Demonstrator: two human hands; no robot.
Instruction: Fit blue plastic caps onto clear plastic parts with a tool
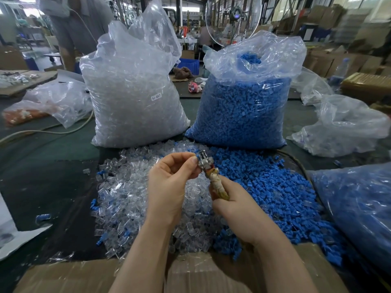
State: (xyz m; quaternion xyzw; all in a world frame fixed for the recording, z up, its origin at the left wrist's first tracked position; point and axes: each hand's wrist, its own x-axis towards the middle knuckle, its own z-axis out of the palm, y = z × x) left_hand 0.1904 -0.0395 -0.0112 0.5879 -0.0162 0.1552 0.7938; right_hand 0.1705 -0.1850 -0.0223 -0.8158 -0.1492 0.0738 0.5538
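Mostly clear, right hand (227,199) grips tool (208,166), left hand (169,178) pinches its head, cap prob. hidden.

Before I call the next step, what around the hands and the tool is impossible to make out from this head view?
- Clear part: the left hand pinches at the metal tool head; its fingertips hide whether one is seated.
- Blue cap: only a sliver shows at the tool head, so seating is unclear.
- Tool handle: its lower end is hidden inside the right hand.
- Cardboard box: cut by the bottom edge; contents unseen.
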